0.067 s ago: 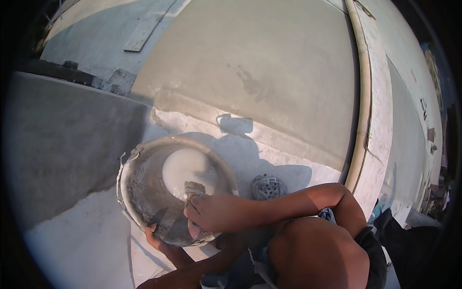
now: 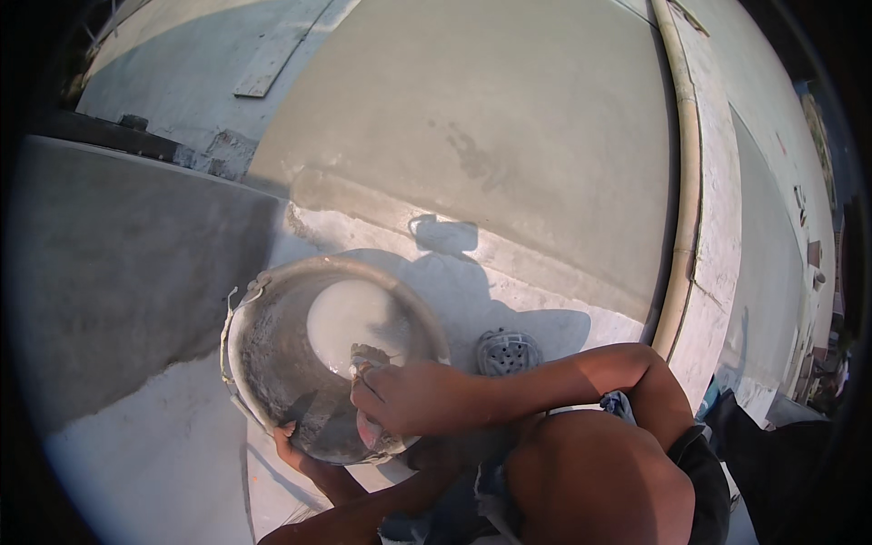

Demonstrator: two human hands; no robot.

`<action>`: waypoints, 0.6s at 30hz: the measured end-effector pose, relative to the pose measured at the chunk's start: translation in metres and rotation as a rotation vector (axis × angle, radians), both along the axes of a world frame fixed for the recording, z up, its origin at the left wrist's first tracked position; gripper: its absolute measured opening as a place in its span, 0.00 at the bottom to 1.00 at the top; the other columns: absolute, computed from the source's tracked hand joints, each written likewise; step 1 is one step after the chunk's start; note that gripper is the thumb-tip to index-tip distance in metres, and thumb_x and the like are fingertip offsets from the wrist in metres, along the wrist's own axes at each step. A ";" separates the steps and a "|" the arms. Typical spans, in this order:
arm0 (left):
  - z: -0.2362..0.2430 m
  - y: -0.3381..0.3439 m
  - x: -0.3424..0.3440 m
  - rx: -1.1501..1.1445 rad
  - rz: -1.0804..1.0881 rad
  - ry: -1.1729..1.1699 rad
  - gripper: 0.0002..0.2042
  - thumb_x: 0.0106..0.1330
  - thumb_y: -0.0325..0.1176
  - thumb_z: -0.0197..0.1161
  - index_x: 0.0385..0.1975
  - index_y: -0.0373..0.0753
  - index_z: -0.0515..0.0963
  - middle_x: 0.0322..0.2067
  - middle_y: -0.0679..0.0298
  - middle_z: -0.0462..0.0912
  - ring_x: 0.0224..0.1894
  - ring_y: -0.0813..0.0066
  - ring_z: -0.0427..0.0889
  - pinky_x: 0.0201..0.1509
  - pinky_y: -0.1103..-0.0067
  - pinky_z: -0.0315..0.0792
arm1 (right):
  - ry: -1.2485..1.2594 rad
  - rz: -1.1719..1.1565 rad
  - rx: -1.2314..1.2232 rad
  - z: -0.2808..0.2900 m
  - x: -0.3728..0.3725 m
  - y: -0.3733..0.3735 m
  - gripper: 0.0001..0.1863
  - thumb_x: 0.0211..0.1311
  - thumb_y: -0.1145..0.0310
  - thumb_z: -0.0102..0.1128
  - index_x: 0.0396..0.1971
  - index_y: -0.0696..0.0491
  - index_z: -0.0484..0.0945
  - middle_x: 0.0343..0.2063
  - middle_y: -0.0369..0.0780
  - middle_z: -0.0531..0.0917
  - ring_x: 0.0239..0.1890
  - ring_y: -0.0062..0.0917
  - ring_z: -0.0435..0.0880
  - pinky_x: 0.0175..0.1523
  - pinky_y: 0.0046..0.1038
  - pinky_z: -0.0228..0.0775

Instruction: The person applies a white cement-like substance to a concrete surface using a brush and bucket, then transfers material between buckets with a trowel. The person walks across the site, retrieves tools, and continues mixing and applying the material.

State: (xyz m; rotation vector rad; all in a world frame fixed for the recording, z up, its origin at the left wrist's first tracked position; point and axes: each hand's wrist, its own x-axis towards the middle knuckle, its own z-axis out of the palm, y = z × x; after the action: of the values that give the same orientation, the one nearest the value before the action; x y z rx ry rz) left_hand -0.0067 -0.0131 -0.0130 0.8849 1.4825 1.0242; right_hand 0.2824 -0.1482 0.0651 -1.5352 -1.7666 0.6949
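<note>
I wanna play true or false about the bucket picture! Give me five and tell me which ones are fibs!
1. The right hand is holding a tool. True.
2. The shoe has holes in it. True.
3. The left hand is touching the shoe. False: it grips the edge of the bucket.
4. The bucket is square. False: it is round.
5. The long pole is to the right of the bucket. True.

Brush (image 2: pixel 369 354) over pale liquid (image 2: pixel 346 318) in crusted bucket (image 2: pixel 263 354)
</note>
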 end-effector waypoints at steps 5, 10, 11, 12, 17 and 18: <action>0.018 -0.009 0.027 -0.129 0.087 -0.124 0.06 0.61 0.34 0.58 0.26 0.40 0.74 0.33 0.66 0.76 0.41 0.72 0.76 0.53 0.73 0.70 | -0.050 -0.048 0.243 -0.010 0.002 0.002 0.14 0.58 0.66 0.65 0.41 0.60 0.79 0.44 0.53 0.84 0.40 0.35 0.90 0.30 0.29 0.83; 0.038 -0.014 0.054 -0.173 0.134 -0.141 0.05 0.60 0.33 0.59 0.26 0.41 0.74 0.34 0.67 0.76 0.41 0.71 0.76 0.52 0.74 0.70 | 0.056 -0.104 0.484 -0.017 0.003 -0.005 0.17 0.61 0.69 0.68 0.46 0.63 0.80 0.40 0.49 0.85 0.33 0.33 0.88 0.31 0.29 0.80; 0.032 -0.015 0.046 -0.151 0.126 -0.144 0.04 0.61 0.33 0.58 0.26 0.41 0.74 0.34 0.67 0.75 0.41 0.72 0.75 0.52 0.74 0.70 | 0.037 -0.056 0.294 -0.009 0.005 -0.005 0.17 0.61 0.68 0.69 0.46 0.62 0.80 0.43 0.50 0.85 0.35 0.33 0.88 0.32 0.28 0.80; 0.025 -0.012 0.036 -0.139 0.113 -0.136 0.04 0.61 0.32 0.58 0.26 0.41 0.74 0.34 0.68 0.75 0.41 0.72 0.75 0.52 0.74 0.70 | 0.018 -0.009 0.104 -0.006 0.006 -0.006 0.18 0.60 0.68 0.70 0.46 0.62 0.81 0.45 0.51 0.86 0.36 0.32 0.88 0.32 0.28 0.80; 0.002 -0.004 0.012 -0.044 0.018 -0.021 0.05 0.63 0.30 0.56 0.26 0.41 0.74 0.33 0.69 0.75 0.40 0.75 0.74 0.52 0.75 0.69 | 0.087 -0.167 0.452 -0.026 0.002 -0.012 0.17 0.62 0.66 0.69 0.48 0.58 0.82 0.45 0.47 0.86 0.37 0.29 0.88 0.31 0.26 0.79; -0.002 -0.004 0.007 -0.020 0.003 0.010 0.05 0.64 0.30 0.56 0.26 0.41 0.74 0.33 0.69 0.75 0.40 0.75 0.74 0.52 0.76 0.69 | 0.109 -0.162 0.441 -0.025 0.004 -0.010 0.17 0.63 0.66 0.69 0.48 0.58 0.82 0.44 0.46 0.86 0.37 0.28 0.88 0.31 0.26 0.79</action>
State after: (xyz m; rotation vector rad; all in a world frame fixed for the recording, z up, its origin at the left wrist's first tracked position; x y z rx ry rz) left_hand -0.0002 -0.0167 -0.0150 0.8749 1.5003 1.0064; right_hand 0.2861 -0.1581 0.0396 -1.2915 -1.5645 0.2767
